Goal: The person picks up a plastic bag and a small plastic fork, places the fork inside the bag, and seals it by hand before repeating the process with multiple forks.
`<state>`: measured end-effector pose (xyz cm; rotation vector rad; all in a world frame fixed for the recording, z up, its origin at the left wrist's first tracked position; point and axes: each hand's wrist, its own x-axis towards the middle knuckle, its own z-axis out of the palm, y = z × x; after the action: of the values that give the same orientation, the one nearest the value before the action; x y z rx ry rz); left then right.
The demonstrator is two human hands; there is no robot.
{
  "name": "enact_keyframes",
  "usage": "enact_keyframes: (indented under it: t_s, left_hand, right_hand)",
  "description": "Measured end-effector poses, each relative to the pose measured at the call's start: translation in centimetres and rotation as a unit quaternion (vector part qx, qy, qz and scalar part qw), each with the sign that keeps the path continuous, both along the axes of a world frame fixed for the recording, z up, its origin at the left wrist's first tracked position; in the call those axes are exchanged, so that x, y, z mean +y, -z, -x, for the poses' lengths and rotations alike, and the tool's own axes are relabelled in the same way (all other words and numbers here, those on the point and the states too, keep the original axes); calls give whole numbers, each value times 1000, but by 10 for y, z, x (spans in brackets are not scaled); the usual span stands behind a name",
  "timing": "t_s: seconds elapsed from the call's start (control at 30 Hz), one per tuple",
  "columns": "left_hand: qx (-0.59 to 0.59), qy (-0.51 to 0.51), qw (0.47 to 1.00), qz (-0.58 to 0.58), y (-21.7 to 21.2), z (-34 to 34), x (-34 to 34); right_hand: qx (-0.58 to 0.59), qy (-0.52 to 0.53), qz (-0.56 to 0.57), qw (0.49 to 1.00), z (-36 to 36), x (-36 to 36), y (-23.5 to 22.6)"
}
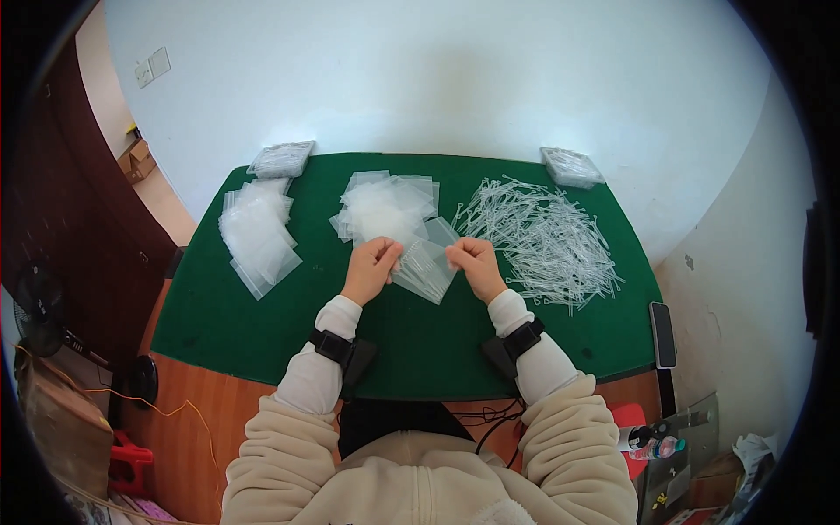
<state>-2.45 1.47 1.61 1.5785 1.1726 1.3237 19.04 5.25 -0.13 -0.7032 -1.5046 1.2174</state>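
Note:
Between my hands is a clear zip bag (426, 273) with several thin clear plastic sticks inside, tilted over the green table. My left hand (376, 267) pinches the bag's left corner. On the opposite side my right hand (475, 262) grips its upper right edge, fingers closed. Just beyond the bag lies a loose pile of flat clear bags (385, 203). To the right spreads a big heap of clear plastic sticks with small looped ends (551, 245). A fanned stack of clear bags (254, 229) rests on the left.
Two packed clear bundles sit at the table's (219, 324) far corners, one at the left (282, 159) and one at the right (572, 166). A phone (663, 335) lies at the right edge. A white wall (437, 79) stands behind. Bottles (654, 449) and a red stool (131, 464) are below.

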Motion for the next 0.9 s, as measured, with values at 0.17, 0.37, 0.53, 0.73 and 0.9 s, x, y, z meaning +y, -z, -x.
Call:
enact_keyframes:
  t_s: [0.17, 0.37, 0.53, 0.73, 0.9]
  left_hand:
    - [1, 87, 995, 57, -5, -7, -7]
    - [53, 117, 991, 46, -4, -10, -10]
    - [100, 111, 988, 44, -4, -11, -10]
    - [88, 74, 992, 54, -2, -10, -8]
    - [84, 76, 992, 63, 3, -3, -2]
  right_hand:
    - [106, 16, 68, 992, 2, 1, -1]
    - [-41, -49, 114, 991, 9, -12, -13]
    - [-114, -43, 60, 991, 15, -16, -13]
    - [-118, 36, 13, 992, 14, -9, -1]
    - [-93, 67, 27, 993, 13, -5, 3]
